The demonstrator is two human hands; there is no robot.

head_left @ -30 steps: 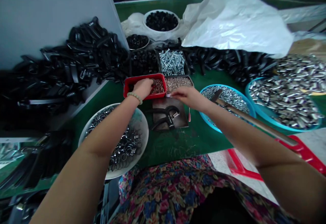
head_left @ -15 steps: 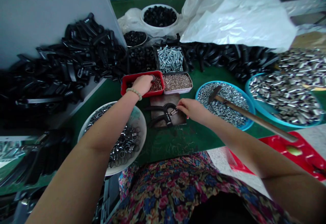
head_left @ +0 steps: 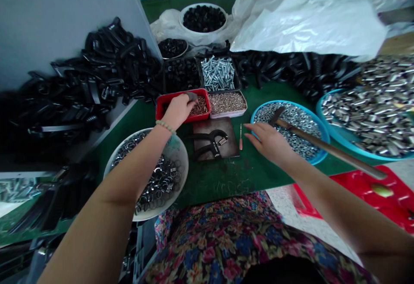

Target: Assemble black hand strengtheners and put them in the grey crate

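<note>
My left hand (head_left: 180, 108), with a beaded bracelet on its wrist, is over the red tray (head_left: 158, 110) of copper-coloured pins; its fingers are closed, and what they hold is too small to tell. A black clamp-like part (head_left: 211, 142) with a small spring lies on the metal plate (head_left: 198, 125). To the right of the plate, a small tool with a reddish handle (head_left: 240, 144) lies on the green table. Beside that tool, my right hand (head_left: 267, 139) is open with nothing in it, fingers apart, near the blue basin (head_left: 324, 135) of nuts.
A hammer (head_left: 323, 146) rests across the blue basin. A white bowl of metal rings (head_left: 184, 165) stands at the left. Behind are a tray of small rivets (head_left: 228, 104), a tray of screws (head_left: 218, 73) and piles of black parts (head_left: 97, 77). A red tray (head_left: 359, 189) is at lower right.
My right hand has moved right, off the black part, and opened; the small tool now shows on the table beside it. My left hand stays at the red tray.
</note>
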